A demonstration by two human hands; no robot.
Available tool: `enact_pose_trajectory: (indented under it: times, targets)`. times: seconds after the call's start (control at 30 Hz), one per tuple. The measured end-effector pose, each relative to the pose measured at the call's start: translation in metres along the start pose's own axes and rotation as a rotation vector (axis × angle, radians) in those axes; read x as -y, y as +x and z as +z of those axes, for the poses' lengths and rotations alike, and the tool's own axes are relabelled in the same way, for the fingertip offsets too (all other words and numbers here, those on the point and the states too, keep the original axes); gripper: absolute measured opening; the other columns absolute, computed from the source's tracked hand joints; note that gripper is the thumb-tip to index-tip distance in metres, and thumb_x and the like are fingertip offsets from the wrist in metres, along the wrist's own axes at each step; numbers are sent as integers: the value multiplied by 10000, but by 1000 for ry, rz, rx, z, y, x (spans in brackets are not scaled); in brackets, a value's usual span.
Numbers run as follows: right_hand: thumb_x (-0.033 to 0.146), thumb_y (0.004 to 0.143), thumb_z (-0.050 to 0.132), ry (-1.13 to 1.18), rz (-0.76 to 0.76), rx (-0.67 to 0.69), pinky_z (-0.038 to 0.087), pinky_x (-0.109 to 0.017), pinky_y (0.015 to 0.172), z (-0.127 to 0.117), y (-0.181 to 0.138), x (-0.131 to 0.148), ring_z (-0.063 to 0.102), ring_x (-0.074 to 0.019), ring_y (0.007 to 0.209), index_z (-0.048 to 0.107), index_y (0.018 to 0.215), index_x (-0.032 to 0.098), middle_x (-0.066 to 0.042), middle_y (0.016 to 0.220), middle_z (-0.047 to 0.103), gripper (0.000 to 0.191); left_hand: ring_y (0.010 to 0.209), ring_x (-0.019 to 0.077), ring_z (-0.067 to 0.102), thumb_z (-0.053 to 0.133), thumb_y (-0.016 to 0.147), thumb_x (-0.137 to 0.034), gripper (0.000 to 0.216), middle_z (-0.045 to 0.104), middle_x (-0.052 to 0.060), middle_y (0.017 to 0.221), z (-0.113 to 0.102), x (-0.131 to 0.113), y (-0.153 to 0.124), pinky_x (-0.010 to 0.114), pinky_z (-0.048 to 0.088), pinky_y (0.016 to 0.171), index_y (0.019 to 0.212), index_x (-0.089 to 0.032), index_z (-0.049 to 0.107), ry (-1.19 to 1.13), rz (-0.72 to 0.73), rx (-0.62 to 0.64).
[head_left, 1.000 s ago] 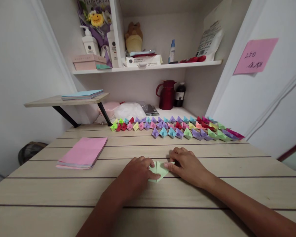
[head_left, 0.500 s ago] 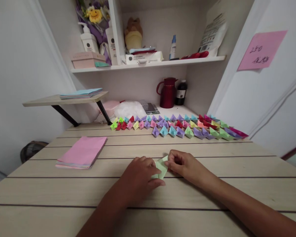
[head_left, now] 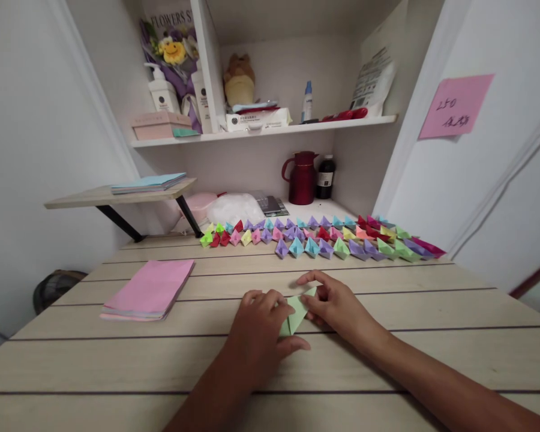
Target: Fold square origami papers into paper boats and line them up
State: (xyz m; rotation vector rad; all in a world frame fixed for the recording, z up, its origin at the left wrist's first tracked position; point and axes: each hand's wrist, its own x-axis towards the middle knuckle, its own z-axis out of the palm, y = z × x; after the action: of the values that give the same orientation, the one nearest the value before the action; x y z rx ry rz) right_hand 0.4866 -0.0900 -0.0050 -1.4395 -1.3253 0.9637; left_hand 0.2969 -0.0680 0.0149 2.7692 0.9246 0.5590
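A partly folded piece of light green paper (head_left: 296,317) lies between my hands over the table. My left hand (head_left: 263,324) rests on its left part, fingers bent over it and thumb stretched out along the near side. My right hand (head_left: 330,303) pinches the paper's right corner between thumb and fingers, with the index finger raised and pointing left. My left fingers hide part of the paper. Beyond my hands stand rows of small folded paper boats (head_left: 326,248) in purple, blue, green, red, pink and yellow.
To the left lies a stack of pink-topped paper (head_left: 150,289). A small raised shelf (head_left: 85,197) holds a blue-topped paper stack (head_left: 148,182). At the back are a red jug (head_left: 303,179), a dark bottle (head_left: 326,178) and a clear plastic bag (head_left: 236,209).
My right index finger has lifted and straightened away from the paper. The green paper has turned slightly, its right corner now in my right hand. The camera view has tilted up a little.
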Motion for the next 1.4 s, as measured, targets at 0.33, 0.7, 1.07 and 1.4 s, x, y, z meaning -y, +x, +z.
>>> enact_pose_trajectory:
  times: [0.33,0.7,1.07,1.4]
  targets:
    - [488,891,523,257,-165,92,455,-263,595,1,-9,17,581,-134,581,583,956,196,10,681,633,305,775,165,618,574,839,-144,175,686,1,759,-10,-12,1,373,425,888,738,-221,695,-268,-241,-385]
    - [452,880,590,529,-32,338,460,-326,809,0,-19,23,616,-205,906,612,1175,239,-54,1055,675,364,621,162,620,833,572,-381,346,721,77,692,12,-6,10,268,478,635,758,-102,747,-1448,-709,-400]
    - [485,737,713,523,122,222,419,-251,562,1,-9,18,545,-131,569,630,777,148,-17,672,634,350,593,169,614,746,675,-466,360,687,59,629,20,-6,9,266,462,601,690,-108,706,-1318,-625,-194]
    - [327,810,568,-489,-77,293,261,-240,491,-43,-1,4,410,-106,528,523,585,174,30,544,489,276,1082,216,587,463,924,-266,248,640,72,1196,-11,-8,-4,382,432,926,962,-251,708,-168,73,-327]
